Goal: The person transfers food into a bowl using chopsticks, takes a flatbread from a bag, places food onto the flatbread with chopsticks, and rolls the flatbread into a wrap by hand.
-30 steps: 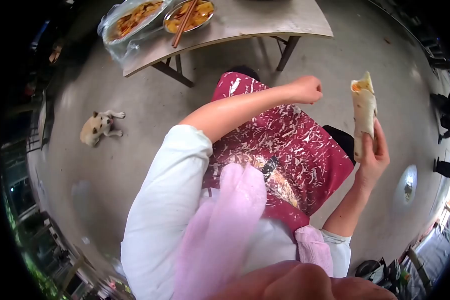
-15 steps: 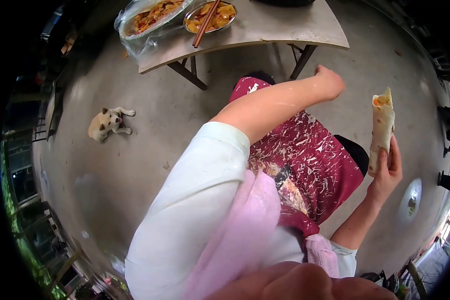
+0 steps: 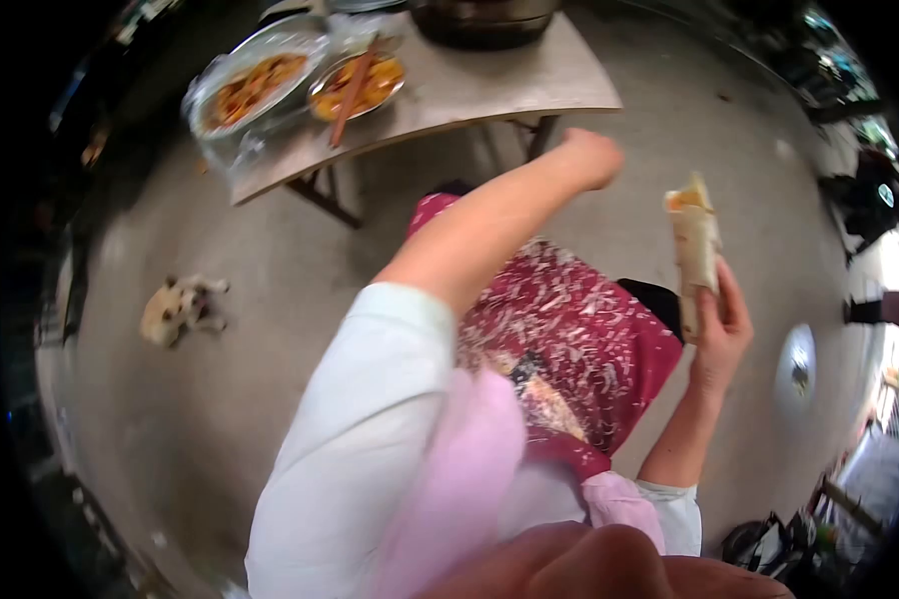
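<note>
My right hand (image 3: pixel 724 317) is wrapped round the lower part of a rolled flatbread wrap (image 3: pixel 696 240). The wrap stands nearly upright, with orange filling showing at its open top. My left hand (image 3: pixel 591 160) is a closed fist in the air at the end of my outstretched forearm, near the front edge of the table (image 3: pixel 509 88); nothing shows in it. On the table's left side are a metal bowl of orange food (image 3: pixel 378 84), with chopsticks (image 3: pixel 354 95) across it, and a plastic-covered dish of food (image 3: pixel 260 88). My maroon patterned apron (image 3: pixel 579 319) covers my lap.
A dark round pot (image 3: pixel 484 22) stands at the back of the table. A tan and white dog (image 3: pixel 170 311) lies on the floor at the left. Part of a person in dark clothing (image 3: pixel 874 200) appears at the far right. A pink towel (image 3: pixel 459 449) hangs over my chest.
The view has shifted, so the table and dog sit lower in the picture and more of the pot shows. My left fist has come nearer the table edge. The wrap remains in my right hand.
</note>
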{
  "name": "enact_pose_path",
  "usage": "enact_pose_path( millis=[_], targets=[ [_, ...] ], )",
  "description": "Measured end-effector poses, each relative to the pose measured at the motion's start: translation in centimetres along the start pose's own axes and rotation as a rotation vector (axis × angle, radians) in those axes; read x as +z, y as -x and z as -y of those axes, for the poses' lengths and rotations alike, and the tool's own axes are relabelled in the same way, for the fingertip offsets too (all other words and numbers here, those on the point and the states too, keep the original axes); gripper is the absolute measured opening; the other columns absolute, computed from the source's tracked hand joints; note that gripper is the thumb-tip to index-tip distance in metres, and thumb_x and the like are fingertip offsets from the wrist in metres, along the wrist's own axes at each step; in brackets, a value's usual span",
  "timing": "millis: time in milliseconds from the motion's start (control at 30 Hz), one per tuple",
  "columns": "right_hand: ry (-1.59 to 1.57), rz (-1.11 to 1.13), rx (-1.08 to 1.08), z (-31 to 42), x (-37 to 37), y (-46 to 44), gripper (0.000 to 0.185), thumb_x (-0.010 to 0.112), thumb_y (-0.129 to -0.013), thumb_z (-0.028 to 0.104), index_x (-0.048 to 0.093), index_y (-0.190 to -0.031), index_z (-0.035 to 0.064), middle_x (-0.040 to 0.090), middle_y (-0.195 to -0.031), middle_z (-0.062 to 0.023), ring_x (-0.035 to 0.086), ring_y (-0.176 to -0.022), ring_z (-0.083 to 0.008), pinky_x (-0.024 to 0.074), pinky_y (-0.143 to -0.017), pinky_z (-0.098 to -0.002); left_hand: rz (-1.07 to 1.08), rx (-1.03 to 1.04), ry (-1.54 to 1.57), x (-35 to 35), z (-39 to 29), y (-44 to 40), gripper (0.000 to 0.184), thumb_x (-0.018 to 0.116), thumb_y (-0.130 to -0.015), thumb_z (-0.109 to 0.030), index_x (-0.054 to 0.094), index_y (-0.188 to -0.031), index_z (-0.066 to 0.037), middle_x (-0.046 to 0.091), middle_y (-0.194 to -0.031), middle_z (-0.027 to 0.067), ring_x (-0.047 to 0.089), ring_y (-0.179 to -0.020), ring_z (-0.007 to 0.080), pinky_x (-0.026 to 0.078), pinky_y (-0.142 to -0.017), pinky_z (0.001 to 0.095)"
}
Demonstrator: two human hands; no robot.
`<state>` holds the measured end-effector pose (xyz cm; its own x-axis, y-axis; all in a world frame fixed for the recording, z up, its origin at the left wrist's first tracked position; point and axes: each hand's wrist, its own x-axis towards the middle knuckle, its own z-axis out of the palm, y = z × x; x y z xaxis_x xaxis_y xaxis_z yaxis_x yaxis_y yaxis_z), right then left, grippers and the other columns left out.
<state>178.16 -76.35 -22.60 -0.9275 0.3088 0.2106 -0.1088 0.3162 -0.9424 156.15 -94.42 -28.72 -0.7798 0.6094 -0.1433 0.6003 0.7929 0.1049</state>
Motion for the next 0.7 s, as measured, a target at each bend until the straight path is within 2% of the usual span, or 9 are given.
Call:
enact_pose_path(
  millis=[100, 167, 200, 233, 300, 367, 533, 633, 700],
  targets=[
    [-0.025, 0.010, 0.019, 1.5, -0.2, 0.0, 0.033, 0.061, -0.088, -0.001, 0.062, -0.121, 0.0003, 0.066, -0.114, -0.0082, 0.060, -0.103, -0.0139, 0.0485, -0.090, -0.0269, 0.018, -0.024, 0.222, 3.2, 1.2, 0.8, 0.024, 0.063, -0.086, -0.027, 0.069, -0.089, -0.004, 0.068, -0.097, 0.0169, 0.066, -0.093, 0.0345, 0.054, -0.078, 0.0442],
    [-0.060, 0.013, -0.024, 1.3, -0.4, -0.1, 0.034, 0.062, -0.087, 0.000, 0.062, -0.121, 0.0014, 0.067, -0.112, -0.0074, 0.061, -0.101, -0.0135, 0.0494, -0.089, -0.0273, 0.095, 0.044, 0.316, 5.5, 2.7, 1.7, 0.026, 0.061, -0.087, -0.026, 0.067, -0.094, -0.002, 0.068, -0.095, 0.0191, 0.065, -0.090, 0.0362, 0.052, -0.078, 0.0457],
    [-0.074, 0.024, -0.007, 1.9, -0.4, -0.2, 0.034, 0.062, -0.087, 0.000, 0.062, -0.122, 0.0011, 0.067, -0.112, -0.0078, 0.061, -0.101, -0.0134, 0.0494, -0.089, -0.0272, 0.072, 0.147, 0.341, 7.9, 3.9, 1.6, 0.027, 0.061, -0.087, -0.025, 0.066, -0.097, -0.001, 0.068, -0.092, 0.0198, 0.066, -0.083, 0.0327, 0.052, -0.075, 0.0429],
    [-0.103, 0.050, 0.021, 2.3, -0.4, -0.1, 0.035, 0.062, -0.087, 0.001, 0.061, -0.122, 0.0007, 0.066, -0.113, -0.0082, 0.061, -0.101, -0.0133, 0.0494, -0.090, -0.0271, 0.240, 0.058, 0.500, 6.6, 3.4, 2.8, 0.035, 0.062, -0.087, -0.026, 0.065, -0.108, 0.001, 0.067, -0.104, 0.0211, 0.066, -0.095, 0.0303, 0.051, -0.083, 0.0405],
    [-0.094, 0.052, -0.006, 2.4, -0.4, -0.1, 0.035, 0.061, -0.088, 0.000, 0.061, -0.122, 0.0001, 0.066, -0.114, -0.0089, 0.062, -0.101, -0.0132, 0.0493, -0.090, -0.0267, 0.297, 0.043, 0.747, 6.3, 2.9, 4.5, 0.032, 0.061, -0.088, -0.023, 0.064, -0.105, 0.004, 0.068, -0.096, 0.0192, 0.069, -0.082, 0.0240, 0.052, -0.075, 0.0360],
    [-0.104, 0.066, 0.000, 2.6, -0.2, -0.3, 0.035, 0.060, -0.088, 0.000, 0.060, -0.123, -0.0002, 0.066, -0.114, -0.0094, 0.062, -0.101, -0.0132, 0.0493, -0.090, -0.0264, 0.253, 0.103, 0.837, 6.0, 2.4, 5.6, 0.030, 0.060, -0.089, -0.020, 0.063, -0.104, 0.006, 0.068, -0.091, 0.0166, 0.068, -0.073, 0.0183, 0.052, -0.070, 0.0328],
    [-0.122, 0.102, -0.012, 3.9, 1.0, -1.3, 0.035, 0.059, -0.088, -0.001, 0.060, -0.123, 0.0002, 0.066, -0.114, -0.0084, 0.062, -0.101, -0.0129, 0.0495, -0.090, -0.0261, 0.266, 0.121, 1.138, 3.7, 1.1, 6.8, 0.039, 0.060, -0.090, -0.015, 0.054, -0.123, 0.005, 0.065, -0.104, 0.0122, 0.066, -0.089, 0.0166, 0.049, -0.080, 0.0293],
    [-0.132, 0.100, -0.057, 3.5, 1.4, -2.6, 0.035, 0.059, -0.088, -0.001, 0.060, -0.122, 0.0003, 0.066, -0.114, -0.0077, 0.062, -0.101, -0.0127, 0.0497, -0.090, -0.0263, 0.252, 0.132, 1.313, 0.2, 0.0, 7.7, 0.041, 0.063, -0.088, -0.014, 0.054, -0.123, 0.005, 0.065, -0.107, 0.0115, 0.066, -0.093, 0.0175, 0.048, -0.083, 0.0306],
    [-0.156, 0.106, -0.080, 3.5, 1.5, -3.7, 0.035, 0.059, -0.088, -0.001, 0.061, -0.122, 0.0001, 0.067, -0.114, -0.0078, 0.062, -0.101, -0.0126, 0.0498, -0.090, -0.0265, 0.212, 0.235, 1.451, -0.7, 0.0, 6.8, 0.051, 0.066, -0.085, -0.015, 0.049, -0.130, 0.002, 0.062, -0.116, 0.0112, 0.063, -0.102, 0.0191, 0.046, -0.086, 0.0300]
  ],
)
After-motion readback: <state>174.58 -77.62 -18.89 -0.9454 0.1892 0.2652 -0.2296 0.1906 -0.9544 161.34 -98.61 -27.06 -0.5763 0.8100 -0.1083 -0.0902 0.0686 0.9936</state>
